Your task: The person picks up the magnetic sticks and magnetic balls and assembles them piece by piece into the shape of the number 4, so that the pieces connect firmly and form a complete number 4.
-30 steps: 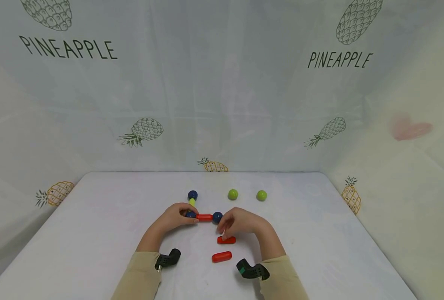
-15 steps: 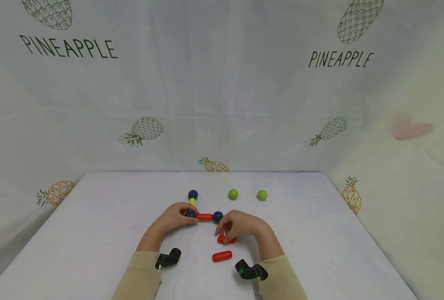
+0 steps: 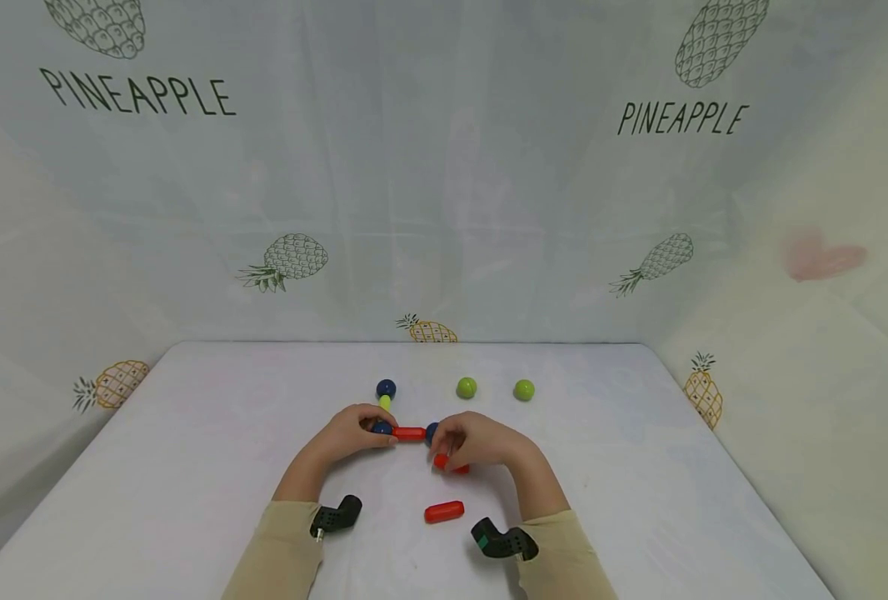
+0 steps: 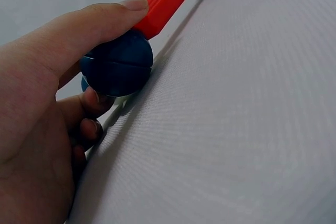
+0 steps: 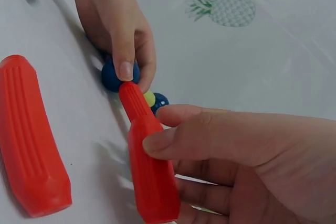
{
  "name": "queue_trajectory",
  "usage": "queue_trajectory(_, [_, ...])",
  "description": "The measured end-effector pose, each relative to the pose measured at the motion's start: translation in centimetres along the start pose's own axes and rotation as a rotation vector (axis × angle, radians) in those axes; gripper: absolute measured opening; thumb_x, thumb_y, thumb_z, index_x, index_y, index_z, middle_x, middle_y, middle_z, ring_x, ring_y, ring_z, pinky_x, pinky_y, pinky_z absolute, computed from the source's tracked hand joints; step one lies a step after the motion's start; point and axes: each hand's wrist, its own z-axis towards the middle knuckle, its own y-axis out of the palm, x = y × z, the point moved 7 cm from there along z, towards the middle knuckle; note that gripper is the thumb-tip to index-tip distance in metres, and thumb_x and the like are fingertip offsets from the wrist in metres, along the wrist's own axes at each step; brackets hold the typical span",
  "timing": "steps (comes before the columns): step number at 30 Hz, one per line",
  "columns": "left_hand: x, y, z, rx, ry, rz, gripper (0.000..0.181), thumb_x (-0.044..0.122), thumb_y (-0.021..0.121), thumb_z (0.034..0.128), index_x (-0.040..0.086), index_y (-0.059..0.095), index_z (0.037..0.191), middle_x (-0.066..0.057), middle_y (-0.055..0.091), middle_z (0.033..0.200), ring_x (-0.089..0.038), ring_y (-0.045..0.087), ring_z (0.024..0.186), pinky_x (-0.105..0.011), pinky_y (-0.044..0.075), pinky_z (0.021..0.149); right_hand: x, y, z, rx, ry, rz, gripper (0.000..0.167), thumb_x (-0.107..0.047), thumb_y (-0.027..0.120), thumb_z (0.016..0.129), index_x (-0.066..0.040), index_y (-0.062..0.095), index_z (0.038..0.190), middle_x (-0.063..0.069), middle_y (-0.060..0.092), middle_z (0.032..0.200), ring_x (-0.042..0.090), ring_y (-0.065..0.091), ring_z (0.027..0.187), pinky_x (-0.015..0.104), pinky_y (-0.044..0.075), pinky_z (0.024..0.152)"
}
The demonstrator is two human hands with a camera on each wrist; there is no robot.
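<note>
My left hand (image 3: 352, 433) grips a blue ball (image 4: 118, 64) between thumb and fingers. From that ball a red rod (image 3: 410, 433) runs right to another blue ball (image 3: 431, 432), partly covered by my right hand (image 3: 481, 439). A yellow-green rod (image 3: 385, 403) leads away from the gripped ball to a third blue ball (image 3: 386, 388). The thumb and fingers of my right hand pinch a second red rod (image 5: 152, 177), held tilted just above the table, close to the right-hand blue ball. Whether it touches that ball I cannot tell.
Nearer the front of the white table (image 3: 189, 467) lies a loose red rod (image 3: 444, 512). Two green balls (image 3: 466, 387) (image 3: 524, 390) stand toward the back. A pineapple-print cloth (image 3: 429, 208) hangs behind.
My right hand has taken hold of the red rod that lay on the table and raised it toward the right-hand blue ball. The left hand stays in place.
</note>
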Motion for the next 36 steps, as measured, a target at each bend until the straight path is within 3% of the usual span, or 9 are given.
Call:
queue_trajectory(8, [0.2, 0.0, -0.1, -0.010, 0.035, 0.006, 0.020, 0.022, 0.082, 0.0786, 0.015, 0.073, 0.095, 0.001, 0.052, 0.078, -0.018, 0.046, 0.076, -0.033, 0.036, 0.065, -0.9, -1.4, -0.2, 0.130, -0.063, 0.031, 0.022, 0.001, 0.068, 0.082, -0.009, 0.069, 0.102, 0.000, 0.062, 0.086, 0.018, 0.056, 0.079, 0.031, 0.049, 0.066])
queue_trajectory(20, [0.3, 0.1, -0.1, -0.062, 0.069, 0.028, 0.020, 0.022, 0.081, 0.0800, 0.016, 0.074, 0.098, 0.002, 0.052, 0.076, -0.018, 0.046, 0.074, -0.031, 0.037, 0.064, -0.6, -2.8, -0.2, 0.320, -0.042, 0.092, 0.026, -0.002, 0.063, 0.086, -0.006, 0.068, 0.111, 0.000, 0.062, 0.098, 0.022, 0.056, 0.091, 0.033, 0.052, 0.073])
queue_trajectory(28, [-0.1, 0.1, 0.0, -0.078, 0.074, 0.057, 0.022, 0.027, 0.079, 0.0819, 0.021, 0.074, 0.103, 0.007, 0.063, 0.101, -0.018, 0.052, 0.097, -0.046, 0.040, 0.092, 0.0, -2.9, 0.1, 0.379, -0.026, 0.155, 0.022, -0.005, 0.063, 0.090, -0.007, 0.069, 0.111, 0.000, 0.063, 0.100, 0.022, 0.057, 0.094, 0.034, 0.052, 0.074])
queue_trajectory(32, [-0.2, 0.1, -0.1, -0.085, 0.058, 0.064, 0.023, 0.027, 0.078, 0.0815, 0.023, 0.075, 0.104, 0.007, 0.064, 0.106, -0.020, 0.052, 0.102, -0.051, 0.037, 0.096, 0.5, -2.9, 0.2, 0.416, -0.013, 0.160, 0.022, -0.005, 0.061, 0.091, -0.009, 0.069, 0.110, 0.000, 0.063, 0.101, 0.022, 0.057, 0.094, 0.034, 0.051, 0.076])
queue_trajectory(36, [-0.5, 0.2, -0.2, -0.090, 0.005, 0.059, 0.023, 0.029, 0.078, 0.0814, 0.025, 0.075, 0.104, 0.004, 0.062, 0.111, -0.023, 0.050, 0.106, -0.054, 0.035, 0.098, 1.0, -3.1, 0.2, 0.462, -0.018, 0.172, 0.023, -0.003, 0.061, 0.089, -0.007, 0.069, 0.110, 0.001, 0.063, 0.102, 0.022, 0.058, 0.094, 0.034, 0.050, 0.076])
